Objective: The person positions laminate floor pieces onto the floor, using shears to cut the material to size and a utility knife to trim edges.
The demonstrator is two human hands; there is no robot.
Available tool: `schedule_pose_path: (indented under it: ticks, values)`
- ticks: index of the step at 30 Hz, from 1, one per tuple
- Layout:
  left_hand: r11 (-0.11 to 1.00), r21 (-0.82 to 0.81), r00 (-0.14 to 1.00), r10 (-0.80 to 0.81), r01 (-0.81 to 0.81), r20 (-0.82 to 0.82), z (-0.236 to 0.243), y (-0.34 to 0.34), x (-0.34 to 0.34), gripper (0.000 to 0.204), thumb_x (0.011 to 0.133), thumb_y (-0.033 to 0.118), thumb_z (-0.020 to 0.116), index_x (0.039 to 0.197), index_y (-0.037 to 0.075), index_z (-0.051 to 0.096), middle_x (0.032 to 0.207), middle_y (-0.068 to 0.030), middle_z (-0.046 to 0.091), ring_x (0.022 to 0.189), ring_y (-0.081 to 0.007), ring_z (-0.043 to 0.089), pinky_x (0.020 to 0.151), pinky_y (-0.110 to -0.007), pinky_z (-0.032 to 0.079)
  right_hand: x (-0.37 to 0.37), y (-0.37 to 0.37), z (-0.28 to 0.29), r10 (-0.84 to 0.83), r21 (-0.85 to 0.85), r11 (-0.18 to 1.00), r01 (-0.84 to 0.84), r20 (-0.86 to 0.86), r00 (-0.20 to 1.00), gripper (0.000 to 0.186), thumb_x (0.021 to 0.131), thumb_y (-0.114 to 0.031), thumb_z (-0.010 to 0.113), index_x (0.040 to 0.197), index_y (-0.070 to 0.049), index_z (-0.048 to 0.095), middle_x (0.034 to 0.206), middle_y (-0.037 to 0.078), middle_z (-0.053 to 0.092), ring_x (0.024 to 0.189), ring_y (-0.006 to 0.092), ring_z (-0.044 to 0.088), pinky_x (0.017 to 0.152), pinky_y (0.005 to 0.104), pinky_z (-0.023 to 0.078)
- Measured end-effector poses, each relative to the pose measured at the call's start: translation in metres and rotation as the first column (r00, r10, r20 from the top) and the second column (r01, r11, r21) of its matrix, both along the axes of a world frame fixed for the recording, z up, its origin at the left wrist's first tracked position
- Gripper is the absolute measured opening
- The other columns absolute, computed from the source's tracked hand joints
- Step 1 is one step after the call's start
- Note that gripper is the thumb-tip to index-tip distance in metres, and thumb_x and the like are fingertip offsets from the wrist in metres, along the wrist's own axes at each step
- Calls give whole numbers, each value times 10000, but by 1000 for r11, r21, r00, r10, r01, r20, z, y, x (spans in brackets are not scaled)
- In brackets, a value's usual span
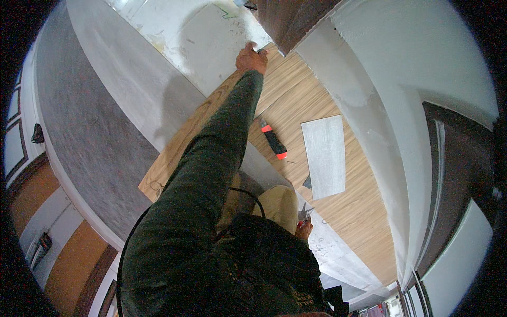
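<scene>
My left arm stretches far forward, and my left hand (252, 59) is closed at the far end of the wood-look floor planks (288, 74). A small dark bit shows at its fingertips; what it is I cannot make out. Low down beside my knee, my right hand (304, 230) is partly hidden by my body. It grips pliers (303, 214) with red handles, their jaws pointing up. Between the hands, a red and black utility knife (274, 141) lies on the planks. To its right rests a pale grey cut piece of plank (324, 158).
A loose-looking wood plank (158, 171) runs under my left arm. Grey planks (105, 105) cover the left side. Bare whitish floor (211, 45) lies at the far end. A dark brown wooden panel (290, 18) juts in beside my left hand. The wall (364, 100) curves along the right.
</scene>
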State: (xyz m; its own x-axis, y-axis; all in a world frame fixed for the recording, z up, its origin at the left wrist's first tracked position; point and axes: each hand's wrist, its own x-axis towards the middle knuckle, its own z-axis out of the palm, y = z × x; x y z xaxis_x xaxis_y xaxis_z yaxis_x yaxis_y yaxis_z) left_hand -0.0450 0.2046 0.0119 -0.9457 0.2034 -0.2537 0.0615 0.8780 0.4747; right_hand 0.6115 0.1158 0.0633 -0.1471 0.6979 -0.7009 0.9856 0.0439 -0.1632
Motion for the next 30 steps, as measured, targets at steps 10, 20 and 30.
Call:
schedule_pose_path:
  ticks: [10,20,30]
  values:
    - [930,-196,917,-347,310,-199,1,-95,89,1049,657,595,758,1515,208,294,1557,-249,198,1387,-534,195,1070,-677,215,-18,7,0,126,253,953,-170,180,976,688,867,-271,646,1444,-35,355,1315,333,423,1218,490,411,1023,546,379]
    - [835,-356,905,-413,420,102,40,-161,112,1274,528,710,782,1551,246,181,1608,-222,32,1444,-513,76,998,-806,160,-305,102,16,630,432,777,-458,-526,572,601,797,-154,719,1325,-4,473,1298,232,486,1217,429,439,1026,506,374]
    - [840,-377,919,-380,391,107,42,-152,115,1205,550,662,797,1532,232,247,1607,-214,49,1451,-480,90,982,-804,194,-328,64,-16,559,281,829,-484,-393,730,656,769,-212,740,1320,-28,435,1318,224,442,1216,412,449,1004,507,406]
